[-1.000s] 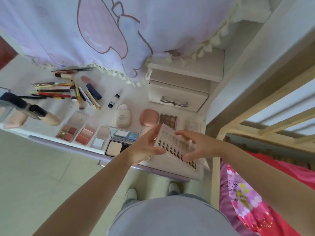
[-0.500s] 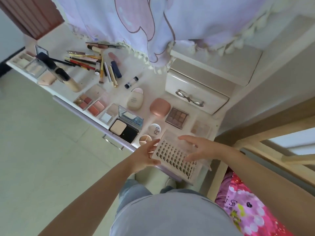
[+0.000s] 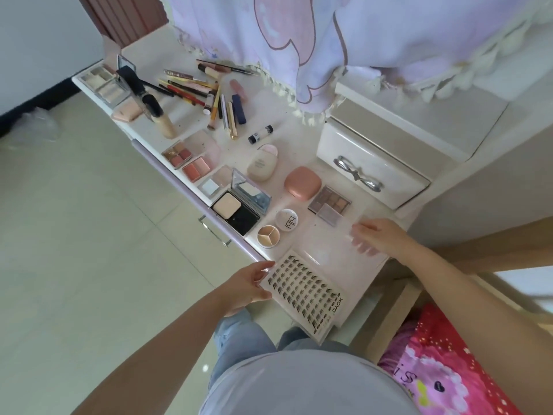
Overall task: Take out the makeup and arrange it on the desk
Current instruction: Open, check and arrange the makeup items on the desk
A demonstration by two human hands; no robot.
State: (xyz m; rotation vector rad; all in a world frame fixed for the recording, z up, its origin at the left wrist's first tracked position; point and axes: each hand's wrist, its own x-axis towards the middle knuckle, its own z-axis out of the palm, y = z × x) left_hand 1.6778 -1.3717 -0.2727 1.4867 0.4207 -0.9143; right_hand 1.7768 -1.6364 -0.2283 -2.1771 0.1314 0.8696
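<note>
White desk (image 3: 302, 157) under a hanging lilac cloth (image 3: 329, 40), pale tiled floor to the left, small drawer unit (image 3: 374, 166) at the back right of the top. Makeup already laid out across the surface: pencils and tubes (image 3: 206, 94) fanned at the far end, a foundation bottle (image 3: 161, 118) lying beside them, open blush palettes (image 3: 188, 160) along the front edge, a black powder compact (image 3: 236, 209) with its mirror lid up, a pink compact (image 3: 302, 183), a brown eyeshadow palette (image 3: 329, 202), a small round pot (image 3: 268, 236) with its lid (image 3: 286, 220) next to it. Item in hand: lash tray (image 3: 305, 292), flat white card with rows of dark lash clusters, at the near right corner of the desk, part of it overhanging the front edge. Left hand (image 3: 245, 287) grips the tray's left edge, thumb on top, fingers curled beneath. Right hand (image 3: 371, 238) hovers over the bare patch of desk behind the tray, fingers loosely extended; it appears to touch a clear cover or lid, but the plastic is too faint to be sure it is held. Judgement: step is placement of the lash tray, late in the task, since most items are set down. Next move calls for sliding the tray fully onto the desk into the bare patch, square to the edge, without nudging the round pot just beside it. Risk: tray tips off the overhang if released now.
</note>
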